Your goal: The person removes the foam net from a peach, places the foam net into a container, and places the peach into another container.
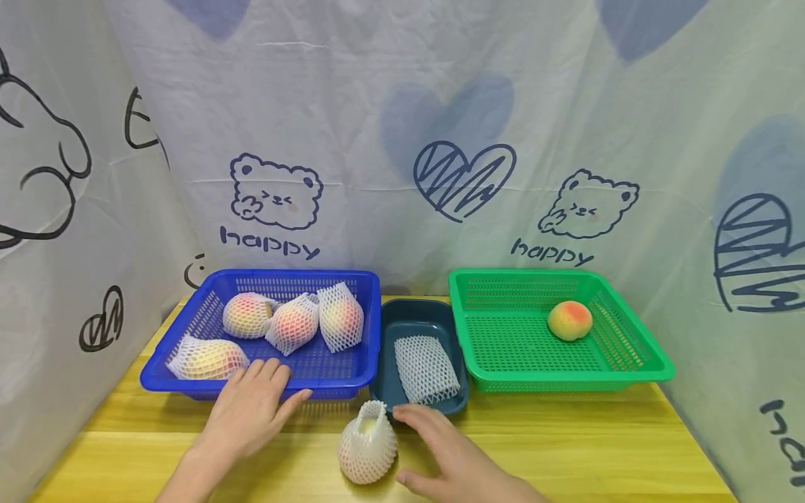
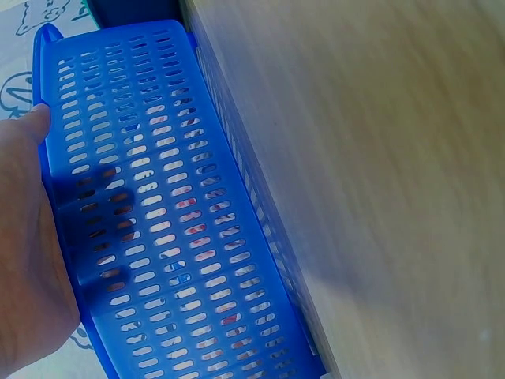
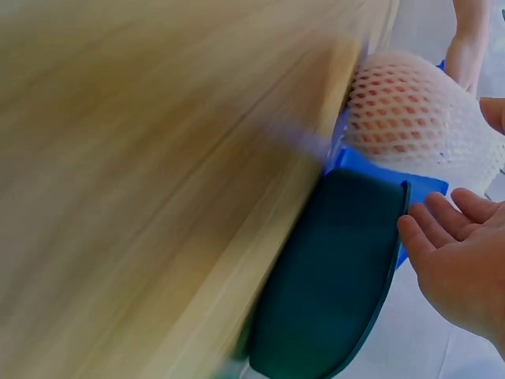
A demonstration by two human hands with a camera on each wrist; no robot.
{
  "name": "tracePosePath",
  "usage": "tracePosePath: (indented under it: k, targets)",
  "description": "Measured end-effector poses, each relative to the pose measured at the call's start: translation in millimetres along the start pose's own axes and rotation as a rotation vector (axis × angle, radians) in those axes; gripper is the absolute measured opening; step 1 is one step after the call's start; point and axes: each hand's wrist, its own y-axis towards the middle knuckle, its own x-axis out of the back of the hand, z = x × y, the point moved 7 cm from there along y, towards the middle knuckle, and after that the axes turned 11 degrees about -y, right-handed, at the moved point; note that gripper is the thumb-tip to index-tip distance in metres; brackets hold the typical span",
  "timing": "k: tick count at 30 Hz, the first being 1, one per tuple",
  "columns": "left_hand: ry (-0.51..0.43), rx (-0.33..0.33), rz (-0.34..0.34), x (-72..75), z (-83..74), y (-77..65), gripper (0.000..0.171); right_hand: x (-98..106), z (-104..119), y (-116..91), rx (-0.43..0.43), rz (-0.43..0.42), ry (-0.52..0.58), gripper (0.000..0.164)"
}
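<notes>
White foam netting makes the wrapped fruit [image 1: 367,453] soft, light and bruisable, best cupped round its belly, standing on the counter [image 1: 566,447] just before the teal tray [image 1: 385,391], between both empty, loosely spread hands: left hand [image 1: 251,409], right hand [image 1: 455,461].

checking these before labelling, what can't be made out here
- Head view: right hand wrist cut off by the bottom edge.
- Left wrist view: blue basket fruit hidden behind its slotted wall.
- Right wrist view: table blurred; netted fruit cut off by the right edge.
</notes>
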Motion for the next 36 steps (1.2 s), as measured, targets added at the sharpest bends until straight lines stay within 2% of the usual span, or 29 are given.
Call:
tracePosePath:
  k: [4, 10, 13, 25, 30, 36]
  targets:
    - [0.0, 0.001, 0.001, 0.2, 0.2, 0.1, 0.039, -4.3, 4.5, 5.9, 0.018, 0.022, 0.004, 0.071]
    - [0.001, 0.003, 0.003, -0.1, 0.8, 0.1, 0.039, -16.9, 4.1, 15.5, -0.072, 0.155, 0.038, 0.077]
    - [0.001, 0.003, 0.004, -0.4, 1.1, 0.0, 0.039, -20.6, 5.8, 21.2, -0.093, 0.189, 0.042, 0.08]
    - [0.002, -0.002, -0.01, -0.1, 1.6, -0.7, 0.038, -35.5, 11.7, 45.6, -0.094, 0.173, 0.055, 0.086]
    - [0.0, -0.005, -0.014, -0.3, 1.1, -0.9, 0.038, -45.3, 8.0, 52.1, -0.126, 0.214, 0.151, 0.084]
    - [-0.001, -0.001, -0.011, -0.2, 1.0, -0.6, 0.038, -51.1, 4.9, 56.2, -0.121, 0.199, 0.278, 0.076]
